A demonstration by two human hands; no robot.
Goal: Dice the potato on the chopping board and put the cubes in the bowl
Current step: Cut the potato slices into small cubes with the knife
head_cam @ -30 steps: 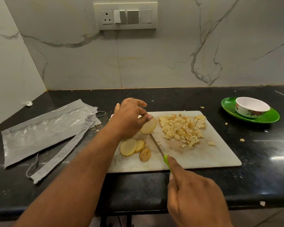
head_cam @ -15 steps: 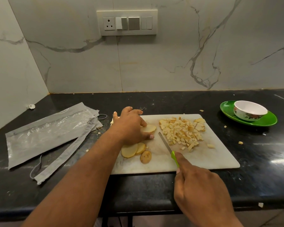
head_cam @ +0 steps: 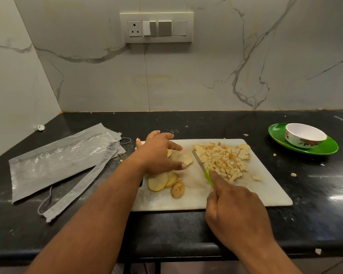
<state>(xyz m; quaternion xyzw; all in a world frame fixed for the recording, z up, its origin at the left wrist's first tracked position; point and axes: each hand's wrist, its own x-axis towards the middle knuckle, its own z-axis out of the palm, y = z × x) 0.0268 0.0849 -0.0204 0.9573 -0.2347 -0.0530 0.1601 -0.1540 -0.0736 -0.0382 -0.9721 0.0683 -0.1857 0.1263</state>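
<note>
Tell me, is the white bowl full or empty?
Empty, as far as shows. The bowl on the green plate shows a bare white inside; the potato cubes lie on the chopping board.

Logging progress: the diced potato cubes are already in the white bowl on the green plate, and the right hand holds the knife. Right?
Not quite. The head view shows the white bowl empty; the diced potato cubes are piled on the chopping board. The right hand does hold the knife.

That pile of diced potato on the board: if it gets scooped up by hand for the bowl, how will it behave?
The diced potato pile is loose small cubes, so it will likely scatter; strays already lie on the counter. Fresh-cut faces probably feel damp and may cling to fingers. Cubes look light and firm.
</note>
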